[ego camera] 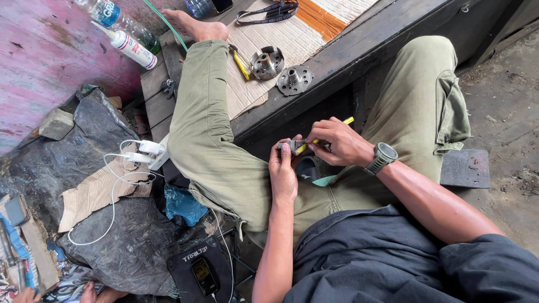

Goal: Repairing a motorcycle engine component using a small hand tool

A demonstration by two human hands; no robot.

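Mid-frame, left hand (283, 171) has a clenched grip on a small metal part (291, 146) over the lap while right hand (339, 143) grasps a yellow-handled tool (328, 132) against it, so I'd brace both wrists and keep the tip square.

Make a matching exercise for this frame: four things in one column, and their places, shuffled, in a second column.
Things:
1. small metal part
2. yellow-handled tool
3. two round metal flanges
4. white charger plugs

Places:
A. on the cardboard sheet over the wooden platform
B. in the right hand
C. beside the bent knee, above the black tarp
D. pinched in the left hand

Pairs: 1-D, 2-B, 3-A, 4-C
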